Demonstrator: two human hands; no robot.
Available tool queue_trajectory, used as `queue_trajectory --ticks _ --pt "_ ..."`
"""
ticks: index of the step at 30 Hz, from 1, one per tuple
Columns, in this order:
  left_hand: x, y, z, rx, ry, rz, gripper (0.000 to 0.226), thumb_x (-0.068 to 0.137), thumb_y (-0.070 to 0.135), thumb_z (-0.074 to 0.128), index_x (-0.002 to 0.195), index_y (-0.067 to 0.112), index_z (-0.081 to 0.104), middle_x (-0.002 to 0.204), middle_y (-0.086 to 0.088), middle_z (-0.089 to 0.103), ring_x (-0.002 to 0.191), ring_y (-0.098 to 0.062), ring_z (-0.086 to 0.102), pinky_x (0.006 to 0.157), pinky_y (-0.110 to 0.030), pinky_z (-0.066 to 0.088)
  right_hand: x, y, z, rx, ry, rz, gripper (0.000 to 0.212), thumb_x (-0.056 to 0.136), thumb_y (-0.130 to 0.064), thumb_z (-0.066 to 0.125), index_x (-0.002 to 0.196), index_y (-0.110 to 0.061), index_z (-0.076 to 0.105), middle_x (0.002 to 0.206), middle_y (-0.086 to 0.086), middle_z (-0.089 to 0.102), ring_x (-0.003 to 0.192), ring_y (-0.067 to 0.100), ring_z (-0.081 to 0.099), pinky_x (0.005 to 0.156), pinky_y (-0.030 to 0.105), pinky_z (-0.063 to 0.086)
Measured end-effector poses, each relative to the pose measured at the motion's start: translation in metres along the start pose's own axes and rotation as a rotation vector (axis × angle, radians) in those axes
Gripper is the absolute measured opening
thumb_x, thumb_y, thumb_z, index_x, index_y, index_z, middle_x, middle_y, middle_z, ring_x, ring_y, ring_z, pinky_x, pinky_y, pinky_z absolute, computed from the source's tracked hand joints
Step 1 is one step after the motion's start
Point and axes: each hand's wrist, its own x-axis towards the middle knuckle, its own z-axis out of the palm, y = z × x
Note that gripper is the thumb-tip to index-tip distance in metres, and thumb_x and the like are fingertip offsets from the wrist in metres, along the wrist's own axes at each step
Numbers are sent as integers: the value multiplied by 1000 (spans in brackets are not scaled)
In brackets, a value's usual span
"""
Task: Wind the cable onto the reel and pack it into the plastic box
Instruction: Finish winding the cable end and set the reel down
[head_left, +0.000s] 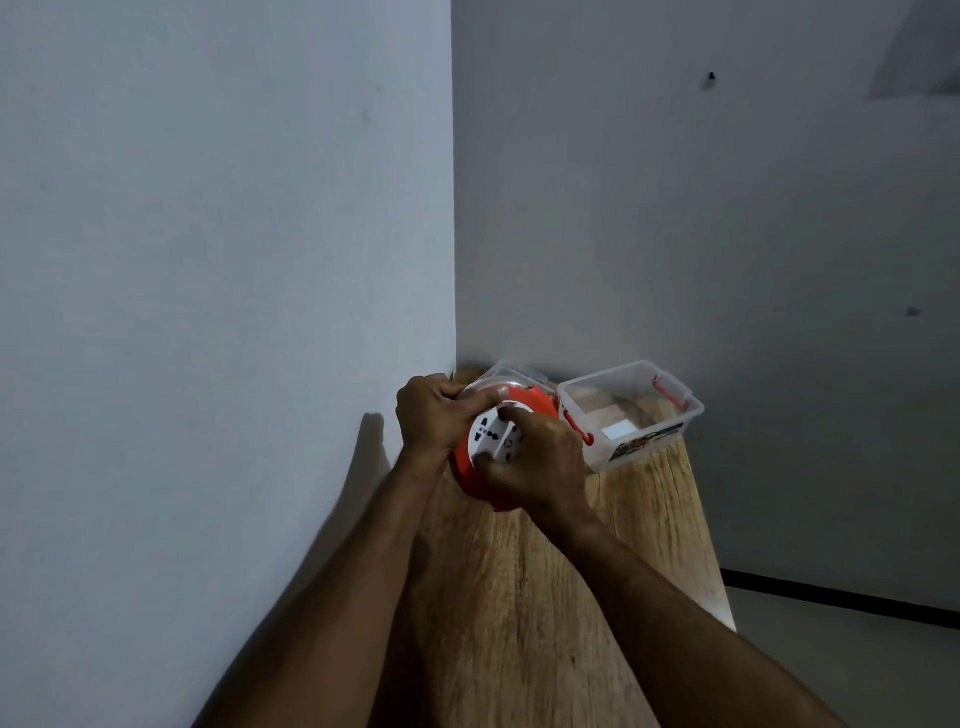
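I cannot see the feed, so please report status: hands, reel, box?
Left hand and right hand both grip orange reel above table. Plastic box open, empty, right of reel. Path clear.

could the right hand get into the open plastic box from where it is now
Probably yes: the plastic box stands open-topped just right of the right hand, nothing between them. But that hand and the left hand are both gripping the orange reel.

both forearms reach forward, the left hand (434, 415) and right hand (540, 465) curled closed, close together.
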Motion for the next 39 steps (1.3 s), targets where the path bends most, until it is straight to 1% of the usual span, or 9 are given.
queue_trajectory --ticks 6,15,21,24,27,31,33,35,39 --pt "-5 2 7 -27 132 -50 45 75 55 84 84 11 80 82 -4 79 59 -11 66 56 -18 51 1 -18 6 256 169 377 63 68 -48 88 122 -21 69 120 0 72 103 15 68 85 24 55" --pt "-8 0 9 11 175 33 46 74 55 85 87 10 82 80 -4 78 62 -14 68 58 -14 47 5 -29 13 526 233 791 64 70 -41 90 124 -22 63 128 3 65 113 25 64 91 42 59" --pt "-12 -1 11 34 148 57 45 76 53 85 92 11 82 86 -4 79 55 -5 57 55 -8 38 4 -28 20 638 198 980 68 68 -46 89 125 -24 59 130 4 63 117 33 63 89 51 60" --pt "-13 -2 11 26 142 45 45 76 52 85 91 10 82 86 -4 79 58 -6 59 55 -9 40 5 -26 15 631 182 948 66 70 -42 90 125 -22 60 131 4 63 118 31 62 89 47 60" --pt "-10 -6 8 0 147 -14 47 75 54 85 86 9 81 81 -5 78 56 -8 59 54 -12 40 3 -24 9 505 145 733 63 76 -42 86 128 -15 63 128 4 67 112 25 67 87 39 59" --pt "-4 -7 6 -82 123 -83 48 75 57 84 78 9 80 71 -3 75 52 -9 60 52 -16 41 -1 -14 -4 314 380 400 25 88 -36 75 102 -16 74 94 0 76 78 6 70 70 28 63" --pt "-3 -8 6 -110 116 -91 50 73 58 85 70 9 76 63 -2 71 51 -13 61 52 -23 47 4 -1 -10 450 480 394 12 92 -26 70 95 -15 71 84 -4 73 75 7 69 72 37 63" --pt "-2 -11 8 -131 114 -103 53 71 63 83 67 12 74 61 0 71 53 -16 66 54 -31 54 11 12 -14 622 480 454 11 95 -23 66 100 -14 71 89 -2 73 84 12 70 79 43 62" --pt "-4 -16 12 -138 89 -128 49 76 56 85 70 8 74 57 5 66 45 -9 60 47 -13 43 13 27 -9 816 287 439 21 101 -26 58 117 -16 69 104 0 75 97 16 71 84 38 62"
